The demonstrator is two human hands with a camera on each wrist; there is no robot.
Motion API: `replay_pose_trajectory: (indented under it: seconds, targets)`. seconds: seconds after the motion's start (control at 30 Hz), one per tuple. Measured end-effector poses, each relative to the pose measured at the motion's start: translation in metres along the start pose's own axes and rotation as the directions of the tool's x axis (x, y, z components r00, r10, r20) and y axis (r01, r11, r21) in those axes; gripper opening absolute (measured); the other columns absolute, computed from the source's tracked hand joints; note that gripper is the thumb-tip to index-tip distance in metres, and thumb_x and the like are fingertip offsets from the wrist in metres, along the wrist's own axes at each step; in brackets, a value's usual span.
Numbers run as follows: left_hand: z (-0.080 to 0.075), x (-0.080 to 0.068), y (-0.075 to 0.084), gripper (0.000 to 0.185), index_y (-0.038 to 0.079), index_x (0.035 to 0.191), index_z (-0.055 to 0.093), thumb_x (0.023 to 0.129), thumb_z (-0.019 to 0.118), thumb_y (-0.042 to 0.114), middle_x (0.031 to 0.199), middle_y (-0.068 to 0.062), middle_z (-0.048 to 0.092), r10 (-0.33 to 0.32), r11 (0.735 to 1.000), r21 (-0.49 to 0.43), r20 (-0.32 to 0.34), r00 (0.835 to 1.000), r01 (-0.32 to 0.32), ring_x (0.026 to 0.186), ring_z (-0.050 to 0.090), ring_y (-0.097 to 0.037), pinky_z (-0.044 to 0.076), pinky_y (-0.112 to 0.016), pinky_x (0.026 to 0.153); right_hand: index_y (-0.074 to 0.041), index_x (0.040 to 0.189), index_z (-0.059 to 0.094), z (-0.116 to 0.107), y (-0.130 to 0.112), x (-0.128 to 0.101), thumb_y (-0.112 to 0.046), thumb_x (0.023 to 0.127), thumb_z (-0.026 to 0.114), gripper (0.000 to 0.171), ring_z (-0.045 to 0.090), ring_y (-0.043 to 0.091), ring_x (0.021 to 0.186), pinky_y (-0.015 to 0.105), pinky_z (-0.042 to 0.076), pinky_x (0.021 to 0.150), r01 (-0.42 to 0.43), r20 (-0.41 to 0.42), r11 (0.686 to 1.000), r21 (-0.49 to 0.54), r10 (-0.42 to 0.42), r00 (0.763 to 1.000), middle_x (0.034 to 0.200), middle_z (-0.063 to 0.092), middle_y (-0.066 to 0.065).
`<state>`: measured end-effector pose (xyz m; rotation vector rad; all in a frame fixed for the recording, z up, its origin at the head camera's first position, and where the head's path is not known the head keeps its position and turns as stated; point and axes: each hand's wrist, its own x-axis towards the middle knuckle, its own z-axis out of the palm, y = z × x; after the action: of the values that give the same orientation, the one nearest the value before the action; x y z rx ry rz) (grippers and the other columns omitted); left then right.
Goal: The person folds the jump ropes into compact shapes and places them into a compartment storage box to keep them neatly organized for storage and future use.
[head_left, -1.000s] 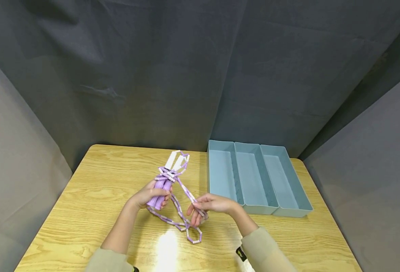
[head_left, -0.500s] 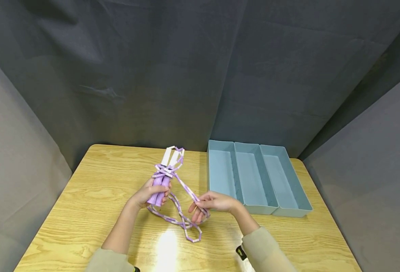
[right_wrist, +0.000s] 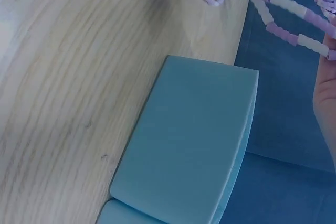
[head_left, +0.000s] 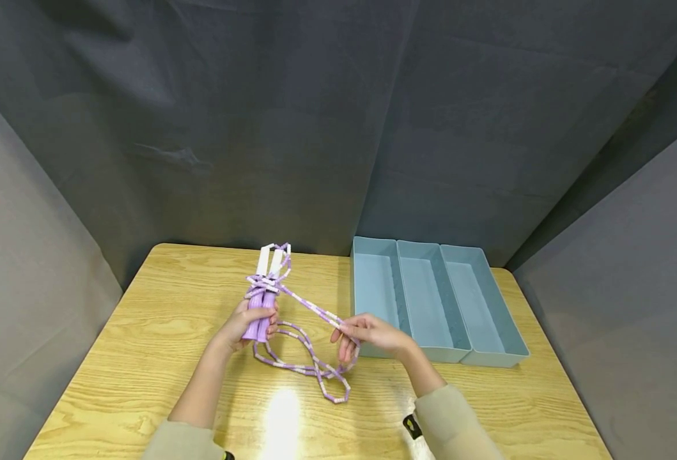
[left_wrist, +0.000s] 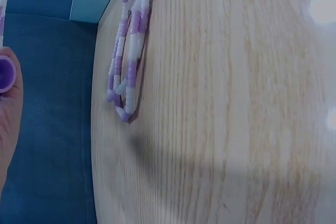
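The landmark is the set of blue-grey trays [head_left: 438,355]. The jump rope [head_left: 315,308] is located to the left of the trays. The left hand [head_left: 239,324] grips the two purple handles [head_left: 268,300] side by side, well apart from the trays. The handles' long axis runs front to back, roughly along the trays' length, with the white ends [head_left: 276,263] pointing away from the person. Turns of cord pass around both handles beyond the grip.

The right hand [head_left: 375,335] pinches the beaded cord at the trays' near left corner and is the hand nearer to them; contact with the tray wall cannot be confirmed.

Governing relation: the cord span between the hands slants across the handles' axis, from the turns toward the trays. The slack loop [head_left: 338,400] lies left of the trays, toward the person.
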<state>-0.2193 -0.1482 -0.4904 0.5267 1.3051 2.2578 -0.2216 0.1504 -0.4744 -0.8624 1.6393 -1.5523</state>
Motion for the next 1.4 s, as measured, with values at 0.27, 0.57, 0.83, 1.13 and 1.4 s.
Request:
replay_pose_trajectory:
  seconds: [0.27, 0.57, 0.83, 1.13, 1.4]
  targets:
    - [0.008, -0.001, 0.004, 0.015, 0.002, 0.091, 0.044, 0.089, 0.033, -0.008, 0.07, -0.003, 0.051, -0.074, 0.996, 0.044, -0.048, 0.996, 0.076, 0.057, 0.05, -0.012, 0.048, -0.021, 0.053, 0.012, 0.1, 0.056, 0.0, -0.018, 0.0, -0.015, 0.098, 0.039, 0.032, 0.061, 0.018, 0.059, 0.043, 0.053, 0.054, 0.013, -0.006, 0.994, -0.107, -0.014, 1.0, 0.071, 0.062, 0.025]
    - [-0.007, 0.004, -0.015, 0.006, 0.0, 0.092, 0.044, 0.09, 0.039, -0.004, 0.068, -0.005, 0.052, -0.167, 0.977, 0.117, -0.104, 0.98, 0.179, 0.054, 0.051, -0.013, 0.049, -0.022, 0.05, 0.006, 0.095, 0.058, 0.004, -0.046, 0.004, -0.012, 0.098, 0.038, 0.027, 0.051, 0.013, 0.047, 0.026, 0.047, 0.044, 0.014, 0.048, 0.963, -0.27, -0.002, 0.999, 0.061, 0.053, 0.025]
    - [-0.007, 0.003, -0.019, 0.014, -0.006, 0.096, 0.043, 0.085, 0.048, 0.001, 0.069, -0.006, 0.053, -0.257, 0.947, 0.167, -0.117, 0.959, 0.274, 0.053, 0.053, -0.012, 0.049, -0.022, 0.049, 0.003, 0.095, 0.059, 0.004, -0.065, 0.009, -0.011, 0.098, 0.037, 0.027, 0.052, 0.031, 0.048, 0.04, 0.048, 0.046, 0.025, 0.088, 0.936, -0.352, 0.007, 0.996, 0.061, 0.056, 0.021]
    - [-0.008, -0.002, -0.02, 0.011, -0.005, 0.094, 0.043, 0.084, 0.047, -0.001, 0.066, -0.005, 0.052, -0.347, 0.911, 0.218, -0.05, 0.937, 0.349, 0.051, 0.051, -0.01, 0.047, -0.021, 0.046, 0.002, 0.095, 0.061, 0.003, -0.076, 0.014, -0.013, 0.098, 0.039, 0.027, 0.052, 0.023, 0.048, 0.03, 0.048, 0.047, -0.013, 0.076, 0.929, -0.371, 0.045, 0.996, 0.059, 0.055, 0.017]
    - [-0.006, -0.006, -0.015, 0.01, -0.006, 0.09, 0.046, 0.082, 0.049, 0.0, 0.064, -0.005, 0.053, -0.403, 0.885, 0.271, 0.046, 0.914, 0.377, 0.05, 0.05, -0.011, 0.045, -0.021, 0.044, 0.002, 0.094, 0.061, 0.0, -0.083, 0.018, -0.014, 0.098, 0.039, 0.027, 0.049, 0.016, 0.047, 0.027, 0.046, 0.046, -0.016, 0.087, 0.924, -0.382, 0.053, 0.995, 0.056, 0.054, 0.015]
